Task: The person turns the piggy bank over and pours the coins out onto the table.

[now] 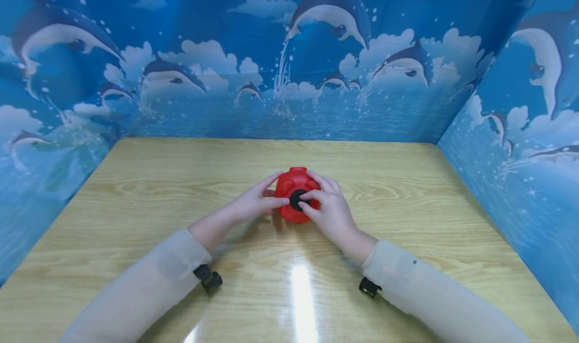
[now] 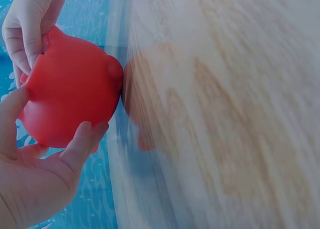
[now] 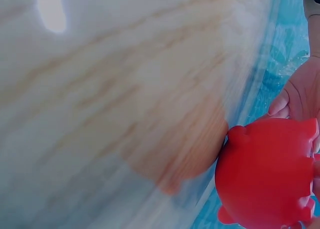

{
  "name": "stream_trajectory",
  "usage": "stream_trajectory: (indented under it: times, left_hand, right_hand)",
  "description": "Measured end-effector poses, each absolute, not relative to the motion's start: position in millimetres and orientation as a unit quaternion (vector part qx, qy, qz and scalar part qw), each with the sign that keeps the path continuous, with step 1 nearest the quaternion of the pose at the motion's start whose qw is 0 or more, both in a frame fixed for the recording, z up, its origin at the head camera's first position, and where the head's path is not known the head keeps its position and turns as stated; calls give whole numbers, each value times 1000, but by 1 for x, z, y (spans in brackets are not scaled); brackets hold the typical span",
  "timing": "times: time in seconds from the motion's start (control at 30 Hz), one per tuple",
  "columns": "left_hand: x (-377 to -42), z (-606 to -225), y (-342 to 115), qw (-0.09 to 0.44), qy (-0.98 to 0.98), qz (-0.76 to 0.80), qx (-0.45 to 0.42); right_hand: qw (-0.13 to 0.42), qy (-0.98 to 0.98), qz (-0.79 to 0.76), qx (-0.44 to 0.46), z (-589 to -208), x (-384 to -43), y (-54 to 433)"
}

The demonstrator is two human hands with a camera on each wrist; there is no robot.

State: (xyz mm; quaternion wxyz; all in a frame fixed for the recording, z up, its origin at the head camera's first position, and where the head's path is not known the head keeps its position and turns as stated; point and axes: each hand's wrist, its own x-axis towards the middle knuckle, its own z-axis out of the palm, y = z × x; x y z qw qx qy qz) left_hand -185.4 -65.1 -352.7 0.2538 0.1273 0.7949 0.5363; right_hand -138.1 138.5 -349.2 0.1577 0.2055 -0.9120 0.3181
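Note:
A round, glossy red piggy bank (image 1: pixel 296 217) sits on the wooden table, with short rounded knobs on its body. On its upward face is a black round plug (image 1: pixel 296 201). My left hand (image 1: pixel 253 202) grips the bank's left side, its thumb lying on top close to the plug. At the plug, the thumb and index finger of my right hand (image 1: pixel 334 212) pinch together, while other fingers touch the bank's right side. The left wrist view shows the red body (image 2: pixel 75 94) between both hands; the plug is hidden there. In the right wrist view the bank (image 3: pixel 265 174) covers part of the left hand.
The wooden table (image 1: pixel 135 182) has bright light reflections near its front. Blue dolphin-print curtains (image 1: pixel 203 112) stand along its back and sides. A small black device (image 1: pixel 209 280) is strapped at the left cuff, and another (image 1: pixel 370 287) at the right cuff.

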Motion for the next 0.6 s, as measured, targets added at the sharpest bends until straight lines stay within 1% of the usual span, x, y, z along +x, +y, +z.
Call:
stream_trajectory:
  times: [0.17, 0.4, 0.6]
  left_hand:
    - [-185, -349, -65, 264, 791, 538, 124]
    - [-168, -321, -62, 266, 795, 531, 127]
    - [-166, -317, -62, 266, 794, 531, 131]
  right_hand:
    - [159, -908, 322, 216, -349, -138, 139]
    - [154, -906, 325, 222, -348, -139, 140]
    - [147, -908, 320, 225, -346, -139, 141]
